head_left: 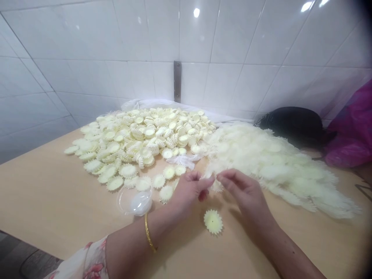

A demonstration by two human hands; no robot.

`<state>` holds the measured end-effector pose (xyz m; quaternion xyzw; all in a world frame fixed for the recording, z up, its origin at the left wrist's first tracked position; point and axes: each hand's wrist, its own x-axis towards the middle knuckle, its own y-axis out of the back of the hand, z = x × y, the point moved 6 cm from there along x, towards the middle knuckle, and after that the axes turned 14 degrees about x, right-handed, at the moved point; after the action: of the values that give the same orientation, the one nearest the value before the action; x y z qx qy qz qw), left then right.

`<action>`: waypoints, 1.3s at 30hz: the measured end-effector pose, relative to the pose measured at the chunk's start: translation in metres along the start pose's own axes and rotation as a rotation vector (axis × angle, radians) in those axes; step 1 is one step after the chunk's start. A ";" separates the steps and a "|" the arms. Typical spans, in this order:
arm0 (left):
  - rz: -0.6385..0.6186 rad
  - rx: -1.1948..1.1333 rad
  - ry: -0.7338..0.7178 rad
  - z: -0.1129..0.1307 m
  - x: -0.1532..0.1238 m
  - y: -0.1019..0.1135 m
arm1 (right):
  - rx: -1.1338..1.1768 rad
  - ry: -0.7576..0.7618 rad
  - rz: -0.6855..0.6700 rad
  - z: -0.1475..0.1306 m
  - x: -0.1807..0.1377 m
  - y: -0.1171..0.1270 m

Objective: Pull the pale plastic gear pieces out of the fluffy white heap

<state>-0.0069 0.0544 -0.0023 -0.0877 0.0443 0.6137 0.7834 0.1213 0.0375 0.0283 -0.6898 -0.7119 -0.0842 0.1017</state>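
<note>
My left hand (190, 190) and my right hand (245, 190) meet at the fingertips above the table, both with fingers pinched. Whatever sits in the two pinches is too small and blurred to name; a pale, toothed edge shows just behind the fingertips. Below them a single pale yellow scalloped disc (213, 222) with a tiny dark centre dot lies flat on the wood. Left of my left forearm stands a clear round plastic tub (140, 203) with something white in it. Several more scalloped discs (166, 193) lie just beyond my left hand.
A large heap of thick scalloped discs (142, 135) covers the back left of the table (37, 190). Thin, translucent toothed sheets (279, 166) are piled at right. A white cloth piece (184, 160), a black object (292, 123) and a magenta bag (350, 130) lie farther back. A tiled wall rises behind.
</note>
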 end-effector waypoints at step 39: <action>-0.102 -0.121 0.052 -0.002 0.000 -0.009 | -0.181 -0.037 0.006 0.002 0.003 0.002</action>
<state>0.0023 0.0519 -0.0031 -0.1530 0.0228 0.5719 0.8056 0.1235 0.0408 0.0266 -0.6998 -0.7009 -0.1350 0.0259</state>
